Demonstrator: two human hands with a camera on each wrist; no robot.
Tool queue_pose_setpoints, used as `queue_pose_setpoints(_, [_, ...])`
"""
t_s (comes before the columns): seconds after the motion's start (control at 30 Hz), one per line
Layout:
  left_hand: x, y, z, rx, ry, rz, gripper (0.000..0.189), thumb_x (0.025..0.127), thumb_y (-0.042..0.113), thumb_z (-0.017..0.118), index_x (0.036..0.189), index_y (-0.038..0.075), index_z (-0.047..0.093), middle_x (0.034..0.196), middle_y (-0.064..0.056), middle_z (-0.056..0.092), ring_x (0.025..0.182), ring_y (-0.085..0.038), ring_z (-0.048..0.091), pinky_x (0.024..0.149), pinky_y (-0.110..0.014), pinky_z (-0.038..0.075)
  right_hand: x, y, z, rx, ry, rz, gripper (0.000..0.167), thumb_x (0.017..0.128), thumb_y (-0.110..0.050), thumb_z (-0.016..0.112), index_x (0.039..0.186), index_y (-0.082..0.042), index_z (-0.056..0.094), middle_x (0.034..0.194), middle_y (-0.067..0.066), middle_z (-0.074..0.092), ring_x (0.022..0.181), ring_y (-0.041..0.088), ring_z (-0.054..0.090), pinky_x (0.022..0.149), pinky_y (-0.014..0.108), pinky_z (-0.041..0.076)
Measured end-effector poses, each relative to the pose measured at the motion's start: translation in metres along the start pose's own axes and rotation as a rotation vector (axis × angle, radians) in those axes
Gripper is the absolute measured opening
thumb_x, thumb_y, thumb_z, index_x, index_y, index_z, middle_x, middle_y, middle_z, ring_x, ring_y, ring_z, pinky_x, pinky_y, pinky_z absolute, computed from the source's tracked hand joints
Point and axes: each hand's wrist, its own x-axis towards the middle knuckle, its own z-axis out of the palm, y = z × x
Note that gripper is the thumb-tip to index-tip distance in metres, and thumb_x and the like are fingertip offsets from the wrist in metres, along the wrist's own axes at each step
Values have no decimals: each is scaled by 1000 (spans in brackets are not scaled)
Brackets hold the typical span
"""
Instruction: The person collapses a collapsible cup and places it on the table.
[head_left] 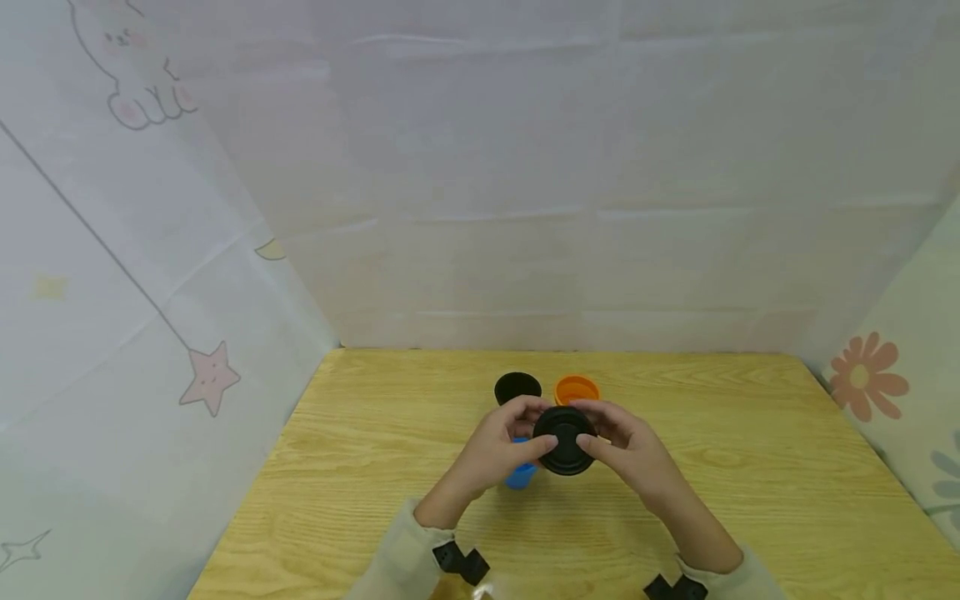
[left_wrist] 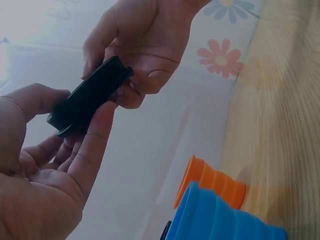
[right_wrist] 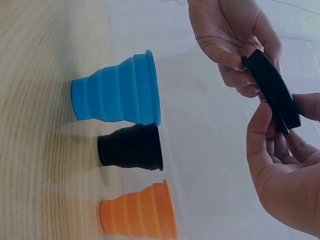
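Between both hands is a black collapsible cup (head_left: 565,442), folded flat into a thick disc with ringed faces and a rim. My left hand (head_left: 491,450) pinches its left edge, thumb on the near face and fingers behind. On the opposite edge, my right hand (head_left: 637,454) grips it the same way. The wrist views show the folded cup (right_wrist: 272,92) edge-on and raised off the table. Below and beyond the hands stand a blue cup (right_wrist: 115,89), a black cup (right_wrist: 131,146) and an orange cup (right_wrist: 139,211), all expanded and upright. In the head view, the left hand partly hides the blue cup (head_left: 521,477).
The wooden table (head_left: 360,467) carries the cups near its middle and far side. A pale printed sheet (head_left: 480,183) rises behind it and along both sides. Dark camera mounts (head_left: 460,563) sit at the sleeve cuffs.
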Motion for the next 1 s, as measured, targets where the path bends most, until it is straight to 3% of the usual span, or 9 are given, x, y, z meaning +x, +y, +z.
queue_pose_setpoints(0.2, [1, 0, 2, -63, 8, -59, 44, 99, 16, 68, 140, 6, 53, 118, -13, 61, 100, -21, 70, 82, -48, 61, 1, 1, 2, 39, 27, 64, 46, 101, -12, 63, 142, 3, 48, 124, 17, 61, 105, 18, 67, 85, 32, 60])
queue_pose_setpoints(0.47, [2, -1, 3, -118, -3, -96, 44, 98, 13, 68, 139, 6, 53, 117, -12, 59, 97, -21, 69, 76, -39, 63, 1, 4, 2, 75, 29, 111, 45, 101, -10, 62, 141, 4, 47, 123, 16, 60, 103, 19, 68, 80, 33, 60])
queue_pose_setpoints(0.7, [2, -3, 4, -113, 10, -111, 43, 97, 12, 69, 137, 7, 55, 114, -12, 59, 92, -23, 71, 80, -55, 60, 2, 6, 0, 90, 8, 128, 46, 100, -11, 64, 140, 5, 47, 119, 16, 60, 99, 21, 68, 80, 36, 61])
queue_pose_setpoints(1.0, [1, -7, 4, -121, 4, -131, 43, 97, 11, 69, 137, 5, 54, 110, -12, 59, 89, -22, 72, 72, -40, 63, 1, 8, -1, 113, -33, 178, 50, 101, -13, 62, 144, 5, 43, 119, 16, 59, 99, 23, 69, 82, 39, 61])
